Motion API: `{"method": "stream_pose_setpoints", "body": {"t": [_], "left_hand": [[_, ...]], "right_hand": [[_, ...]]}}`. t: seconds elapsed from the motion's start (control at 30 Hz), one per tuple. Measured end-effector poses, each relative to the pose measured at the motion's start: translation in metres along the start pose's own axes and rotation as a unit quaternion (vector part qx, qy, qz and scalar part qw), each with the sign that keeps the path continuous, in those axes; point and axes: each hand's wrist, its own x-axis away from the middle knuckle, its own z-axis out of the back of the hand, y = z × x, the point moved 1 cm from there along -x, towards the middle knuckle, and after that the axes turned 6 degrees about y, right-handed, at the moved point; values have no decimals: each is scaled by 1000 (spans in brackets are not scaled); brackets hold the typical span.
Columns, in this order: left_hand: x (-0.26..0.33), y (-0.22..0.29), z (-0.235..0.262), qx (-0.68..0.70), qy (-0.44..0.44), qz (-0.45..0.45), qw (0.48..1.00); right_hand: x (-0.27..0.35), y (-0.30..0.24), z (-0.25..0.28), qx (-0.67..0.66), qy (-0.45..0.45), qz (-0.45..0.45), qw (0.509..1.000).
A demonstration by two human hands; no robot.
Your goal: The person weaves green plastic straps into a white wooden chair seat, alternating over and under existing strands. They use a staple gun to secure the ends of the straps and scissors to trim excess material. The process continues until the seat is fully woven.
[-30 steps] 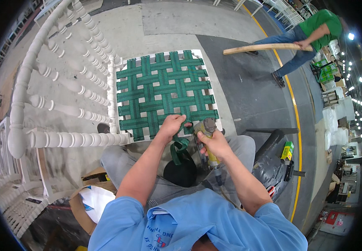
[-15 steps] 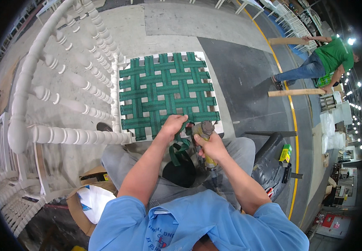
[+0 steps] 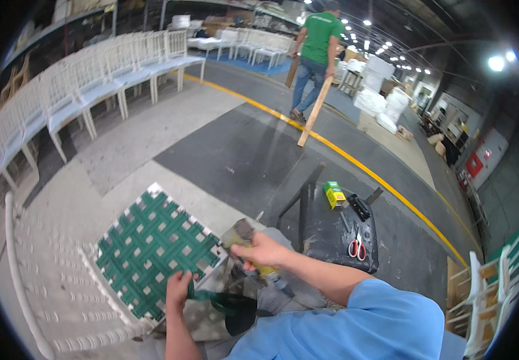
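Note:
My left hand is closed at the near edge of a chair seat woven from green webbing. A loose green webbing strap trails from its fingers over my lap. In my right hand is a yellow pneumatic staple gun, gripped round its handle. The gun's dark head stands beside the seat's right corner, and I cannot tell whether it touches the frame. On the left, the white chair's turned-spindle back looks blurred.
At my right a black padded stool bears scissors, a green-yellow box and a black object. White chairs line the far left. A person in green carries wooden boards beyond the yellow floor line.
My view has swung up and to the right, so the seat now appears lower left. Both hands keep hold of the strap and staple gun. The person in green faces away in the background.

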Motion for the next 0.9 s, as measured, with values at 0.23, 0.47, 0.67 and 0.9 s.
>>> {"method": "stream_pose_setpoints", "body": {"t": [0.23, 0.47, 0.67, 0.9], "left_hand": [[53, 0, -46, -372, 78, -114, 918], [72, -3, -62, -409, 155, -151, 886], [70, -4, -80, -423, 184, -144, 875], [67, -6, -85, -385, 250, -130, 879]], "right_hand": [[62, 22, 189, -8, 239, -3, 971], [66, 135, 278, -189, 323, -90, 923], [69, 192, 312, 77, 472, -157, 864], [128, 224, 327, 333, 529, -214, 751]]}}
